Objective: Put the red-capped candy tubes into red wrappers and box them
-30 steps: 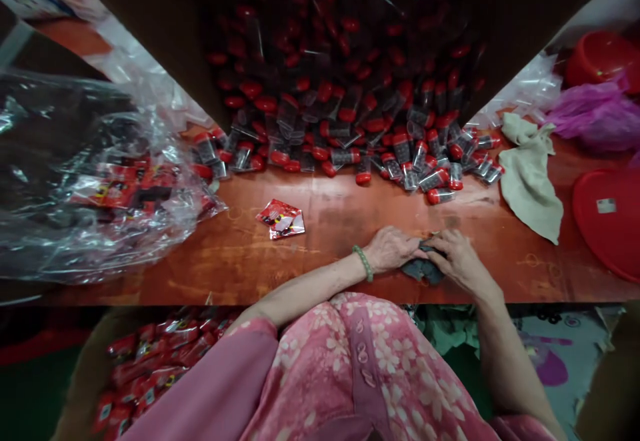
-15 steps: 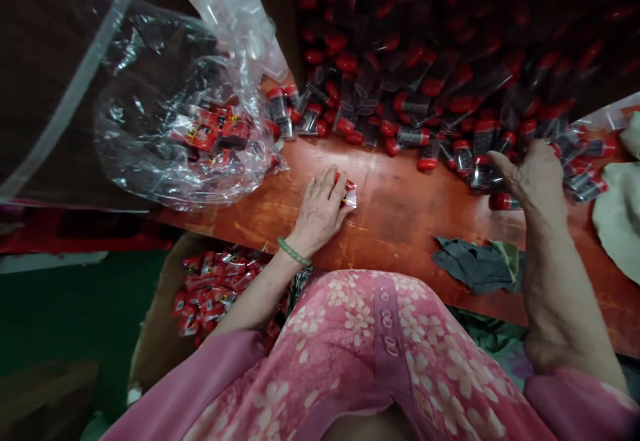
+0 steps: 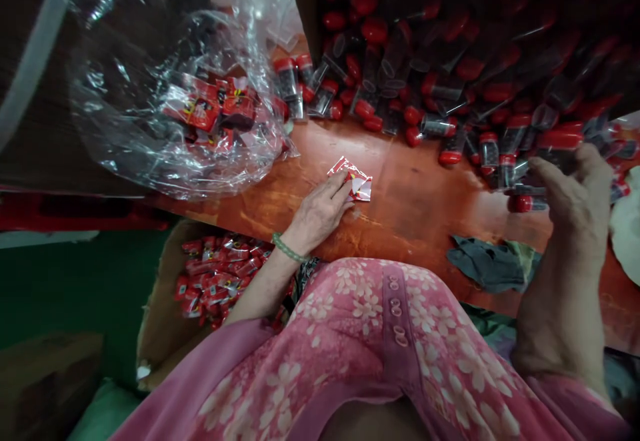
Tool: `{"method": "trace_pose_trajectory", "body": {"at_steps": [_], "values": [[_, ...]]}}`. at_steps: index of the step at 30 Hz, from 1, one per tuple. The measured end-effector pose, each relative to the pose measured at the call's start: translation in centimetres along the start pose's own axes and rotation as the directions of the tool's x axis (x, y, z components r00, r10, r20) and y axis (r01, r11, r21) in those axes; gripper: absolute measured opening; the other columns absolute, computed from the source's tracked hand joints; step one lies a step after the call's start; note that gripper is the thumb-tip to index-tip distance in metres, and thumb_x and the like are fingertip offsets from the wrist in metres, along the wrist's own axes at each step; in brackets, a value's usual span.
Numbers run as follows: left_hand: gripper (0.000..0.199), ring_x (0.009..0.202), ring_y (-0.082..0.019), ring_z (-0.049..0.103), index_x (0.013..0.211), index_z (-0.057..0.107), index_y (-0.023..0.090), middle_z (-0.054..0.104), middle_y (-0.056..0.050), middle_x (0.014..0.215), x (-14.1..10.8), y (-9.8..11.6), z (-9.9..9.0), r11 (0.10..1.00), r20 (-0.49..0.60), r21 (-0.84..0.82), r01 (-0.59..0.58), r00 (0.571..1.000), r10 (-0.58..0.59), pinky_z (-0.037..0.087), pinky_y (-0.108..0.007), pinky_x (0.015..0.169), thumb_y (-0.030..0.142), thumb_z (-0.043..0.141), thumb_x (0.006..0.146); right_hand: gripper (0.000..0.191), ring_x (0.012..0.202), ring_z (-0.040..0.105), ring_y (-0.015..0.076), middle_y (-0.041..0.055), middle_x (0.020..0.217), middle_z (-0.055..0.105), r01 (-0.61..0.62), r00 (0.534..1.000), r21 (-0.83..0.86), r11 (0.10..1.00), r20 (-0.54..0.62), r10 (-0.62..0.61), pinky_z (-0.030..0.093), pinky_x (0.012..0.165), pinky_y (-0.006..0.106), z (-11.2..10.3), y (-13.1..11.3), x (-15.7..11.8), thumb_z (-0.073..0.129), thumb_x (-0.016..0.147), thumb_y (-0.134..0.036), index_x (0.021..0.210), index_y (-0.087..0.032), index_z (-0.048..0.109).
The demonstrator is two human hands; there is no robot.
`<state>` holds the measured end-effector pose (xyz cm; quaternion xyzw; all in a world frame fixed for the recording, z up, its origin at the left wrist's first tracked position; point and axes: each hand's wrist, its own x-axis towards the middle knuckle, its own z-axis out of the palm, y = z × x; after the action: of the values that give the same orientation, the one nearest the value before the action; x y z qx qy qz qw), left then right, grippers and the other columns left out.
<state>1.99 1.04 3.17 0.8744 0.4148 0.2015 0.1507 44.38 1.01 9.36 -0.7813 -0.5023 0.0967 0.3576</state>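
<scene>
Found left hand resting on red packets on worktop near bag, with grip loosely open and fingers extended. Noted right hand at bottles with thumb spread wide; could not tell of any hold.

Left hand on red packets; right hand at red-capped containers; dark cloth nearby

Packing workshop, apparently: worn reddish counter bears heaped red-capped containers; carton below holds many red packets.
</scene>
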Motion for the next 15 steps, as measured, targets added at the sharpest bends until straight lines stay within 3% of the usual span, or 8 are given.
{"method": "trace_pose_trajectory", "body": {"at_steps": [2, 4, 6, 7, 9, 12, 15], "values": [[0.032, 0.13, -0.026, 0.065, 0.127, 0.064, 0.011, 0.066, -0.02, 0.138, 0.0, 0.4, -0.4, 1.0, -0.061, 0.005, -0.019, 0.998, 0.02, 0.057, -0.041, 0.109, 0.027, 0.053, 0.101, 0.024, 0.059, 0.057, 0.014, 0.0034, 0.076, 0.069, -0.039, 0.998, 0.348, 0.937, 0.052, 0.022, 0.049, 0.059, 0.031, 0.5, -3.1, -3.1, 0.076, 0.072, -0.022, 0.096, -0.02, 0.074], [0.028, 0.124, -0.024, 0.069, 0.118, 0.069, 0.012, 0.07, -0.017, 0.133, 0.1, 0.9, -0.7, 0.999, -0.126, -0.014, -0.028, 0.992, 0.026, 0.059, -0.038, 0.105, 0.027, 0.054, 0.101, 0.02, 0.059, 0.06, 0.0142, 0.0003, 0.07, 0.066, -0.155, 0.972, 0.545, 0.824, 0.235, 0.027, 0.052, 0.062, 0.031, 1.8, -6.0, -6.3, 0.079, 0.071, -0.021, 0.09, -0.02, 0.071], [0.024, 0.118, -0.023, 0.071, 0.111, 0.073, 0.014, 0.071, -0.016, 0.131, 0.1, 1.5, -1.1, 0.999, -0.193, -0.046, -0.022, 0.981, 0.012, 0.06, -0.036, 0.1, 0.029, 0.058, 0.099, 0.02, 0.071, 0.07, 0.017, 0.0032, 0.084, 0.072, -0.336, 0.874, 0.626, 0.703, 0.486, -0.015, 0.057, 0.07, 0.033, 3.8, -8.1, -9.0, 0.08, 0.076, -0.026, 0.089, -0.02, 0.067], [0.022, 0.115, -0.023, 0.073, 0.107, 0.074, 0.015, 0.073, -0.015, 0.129, 0.1, 1.9, -1.3, 0.998, -0.228, -0.065, -0.013, 0.974, -0.002, 0.06, -0.036, 0.097, 0.031, 0.061, 0.098, 0.025, 0.077, 0.072, 0.0173, 0.0025, 0.092, 0.074, -0.403, 0.834, 0.644, 0.65, 0.55, -0.028, 0.058, 0.073, 0.034, 4.8, -8.9, -10.1, 0.082, 0.074, -0.027, 0.089, -0.022, 0.062], [0.02, 0.108, -0.022, 0.074, 0.097, 0.076, 0.017, 0.077, -0.012, 0.119, 0.2, 2.6, -1.5, 0.992, -0.307, -0.122, 0.008, 0.951, -0.045, 0.059, -0.036, 0.094, 0.032, 0.064, 0.097, 0.034, 0.079, 0.071, 0.016, -0.0024, 0.086, 0.072, -0.459, 0.792, 0.682, 0.57, 0.605, -0.086, 0.057, 0.074, 0.031, 6.7, -9.9, -11.6, 0.086, 0.071, -0.027, 0.089, -0.025, 0.057], [0.022, 0.094, -0.018, 0.075, 0.083, 0.077, 0.019, 0.081, -0.006, 0.096, 0.3, 3.7, -1.8, 0.954, -0.379, -0.296, 0.039, 0.912, -0.155, 0.056, -0.034, 0.089, 0.034, 0.066, 0.096, 0.033, 0.068, 0.063, 0.012, -0.0057, 0.075, 0.065, -0.462, 0.752, 0.635, 0.619, 0.651, -0.106, 0.053, 0.067, 0.027, 8.4, -11.0, -12.3, 0.087, 0.07, -0.034, 0.091, -0.025, 0.064], [0.023, 0.078, -0.013, 0.072, 0.076, 0.077, 0.019, 0.079, -0.003, 0.081, 0.4, 4.6, -1.8, 0.846, -0.352, -0.531, 0.053, 0.894, -0.278, 0.056, -0.027, 0.077, 0.034, 0.071, 0.092, 0.031, 0.068, 0.061, 0.0125, -0.0035, 0.076, 0.065, -0.398, 0.719, 0.584, 0.708, 0.677, -0.155, 0.052, 0.067, 0.027, 8.8, -12.2, -12.4, 0.085, 0.072, -0.038, 0.097, -0.024, 0.074]]}}
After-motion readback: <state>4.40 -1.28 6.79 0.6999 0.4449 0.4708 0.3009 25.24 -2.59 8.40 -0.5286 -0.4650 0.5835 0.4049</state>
